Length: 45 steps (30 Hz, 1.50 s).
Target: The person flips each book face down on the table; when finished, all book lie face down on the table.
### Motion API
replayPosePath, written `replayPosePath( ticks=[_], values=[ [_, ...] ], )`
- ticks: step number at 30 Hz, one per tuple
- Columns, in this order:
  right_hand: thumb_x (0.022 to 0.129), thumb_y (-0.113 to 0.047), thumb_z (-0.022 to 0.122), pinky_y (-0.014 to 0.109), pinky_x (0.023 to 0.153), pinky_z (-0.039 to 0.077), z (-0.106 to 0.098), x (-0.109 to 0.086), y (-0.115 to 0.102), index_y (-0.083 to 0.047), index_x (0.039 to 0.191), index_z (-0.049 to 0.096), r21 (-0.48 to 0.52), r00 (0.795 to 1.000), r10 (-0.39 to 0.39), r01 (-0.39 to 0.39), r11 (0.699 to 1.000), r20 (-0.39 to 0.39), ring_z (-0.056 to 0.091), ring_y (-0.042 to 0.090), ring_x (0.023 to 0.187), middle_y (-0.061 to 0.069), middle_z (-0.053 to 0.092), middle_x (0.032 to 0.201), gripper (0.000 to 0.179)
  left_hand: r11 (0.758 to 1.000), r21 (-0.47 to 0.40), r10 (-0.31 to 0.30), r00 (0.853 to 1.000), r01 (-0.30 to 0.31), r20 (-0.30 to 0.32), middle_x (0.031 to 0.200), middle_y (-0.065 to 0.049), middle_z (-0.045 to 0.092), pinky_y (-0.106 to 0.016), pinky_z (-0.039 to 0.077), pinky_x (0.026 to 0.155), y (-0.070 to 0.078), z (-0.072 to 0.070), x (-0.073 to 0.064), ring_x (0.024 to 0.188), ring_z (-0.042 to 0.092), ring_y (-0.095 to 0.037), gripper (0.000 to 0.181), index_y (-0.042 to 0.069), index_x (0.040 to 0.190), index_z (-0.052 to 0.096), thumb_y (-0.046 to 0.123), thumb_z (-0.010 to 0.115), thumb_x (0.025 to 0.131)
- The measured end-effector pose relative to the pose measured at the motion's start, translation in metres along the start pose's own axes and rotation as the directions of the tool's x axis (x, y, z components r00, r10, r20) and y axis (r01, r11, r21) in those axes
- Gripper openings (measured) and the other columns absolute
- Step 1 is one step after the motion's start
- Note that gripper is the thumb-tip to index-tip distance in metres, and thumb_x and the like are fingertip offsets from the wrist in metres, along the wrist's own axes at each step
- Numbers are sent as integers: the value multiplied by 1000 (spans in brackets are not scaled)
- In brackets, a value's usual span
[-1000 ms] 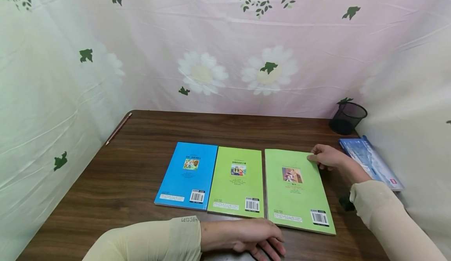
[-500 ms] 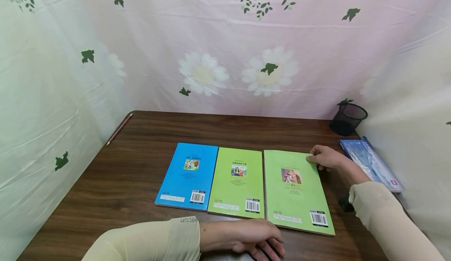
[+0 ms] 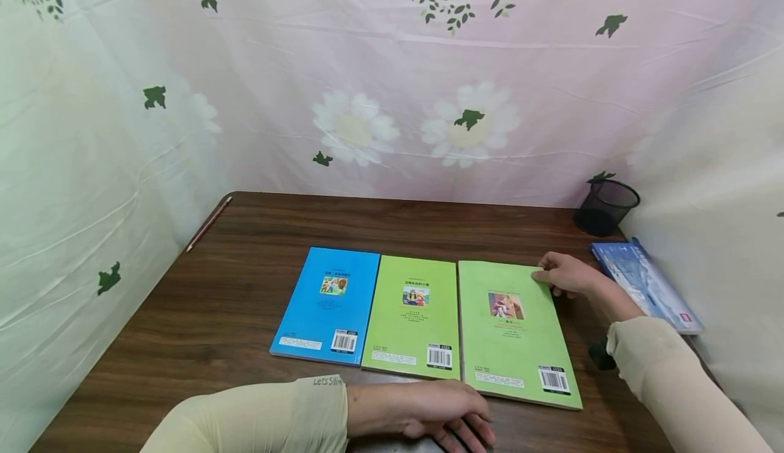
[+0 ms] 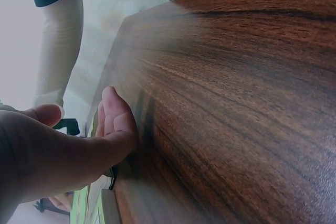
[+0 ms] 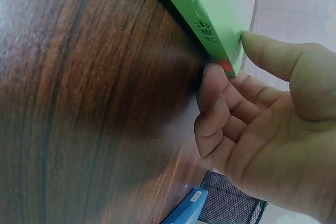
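Three books lie face down in a row on the brown wooden table: a blue book [image 3: 320, 317], a yellow-green book [image 3: 410, 334] in the middle and a larger light green book [image 3: 520, 358] at the right. My right hand [image 3: 569, 274] pinches the far right corner of the light green book. In the right wrist view the thumb [image 5: 268, 51] presses on its cover while curled fingers [image 5: 215, 93] meet its spine at the corner. My left hand [image 3: 450, 409] rests near the front edge of the light green and middle books, fingers loosely bent, holding nothing.
A black mesh pen holder [image 3: 606, 207] stands at the back right corner. In front of it lies a blue-and-white book [image 3: 643, 283], partly behind my right arm. A pencil [image 3: 209, 224] lies along the table's left edge. Patterned cloth [image 3: 392, 65] hangs around the table.
The light green book has shifted slightly left with my right hand, narrowing the gap to the middle book. My left hand stays in place.
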State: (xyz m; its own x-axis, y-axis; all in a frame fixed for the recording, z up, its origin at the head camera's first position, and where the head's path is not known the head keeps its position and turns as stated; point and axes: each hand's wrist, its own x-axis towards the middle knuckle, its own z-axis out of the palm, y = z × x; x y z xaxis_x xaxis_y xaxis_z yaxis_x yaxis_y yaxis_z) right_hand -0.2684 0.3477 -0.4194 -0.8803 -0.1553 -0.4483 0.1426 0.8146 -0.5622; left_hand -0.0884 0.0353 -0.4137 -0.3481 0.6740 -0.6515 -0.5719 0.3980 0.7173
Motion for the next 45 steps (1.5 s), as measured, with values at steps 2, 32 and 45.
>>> replayPosePath(
  ticks=[2, 32, 45],
  values=[
    [101, -29, 56, 32, 59, 40, 0, 0, 1, 0, 120, 48, -2, 1000, -1, 1, 1000, 0, 56, 21, 73, 7, 55, 86, 35, 1000, 0, 0, 1000, 0, -1, 93, 5, 68, -20, 48, 59, 0, 0, 0, 73, 62, -6, 20, 11, 108, 64, 25, 52, 101],
    [102, -31, 56, 33, 60, 40, -1, -2, -1, -2, 117, 48, 7, 1000, -9, 9, 1000, 18, 55, 22, 75, 7, 55, 88, 34, 1000, 5, 2, 1000, -2, 11, 94, 4, 69, -20, 48, 59, -1, 0, 1, 73, 62, -6, 20, 11, 109, 64, 25, 51, 101],
    [102, -31, 56, 33, 60, 41, 0, -3, 0, 0, 119, 48, 8, 1000, -16, 16, 1000, 4, 56, 22, 75, 8, 56, 89, 36, 1000, 5, 8, 1000, -8, 6, 90, 4, 68, -20, 48, 57, -5, -1, 6, 71, 62, -6, 20, 12, 108, 64, 25, 53, 100]
  ],
)
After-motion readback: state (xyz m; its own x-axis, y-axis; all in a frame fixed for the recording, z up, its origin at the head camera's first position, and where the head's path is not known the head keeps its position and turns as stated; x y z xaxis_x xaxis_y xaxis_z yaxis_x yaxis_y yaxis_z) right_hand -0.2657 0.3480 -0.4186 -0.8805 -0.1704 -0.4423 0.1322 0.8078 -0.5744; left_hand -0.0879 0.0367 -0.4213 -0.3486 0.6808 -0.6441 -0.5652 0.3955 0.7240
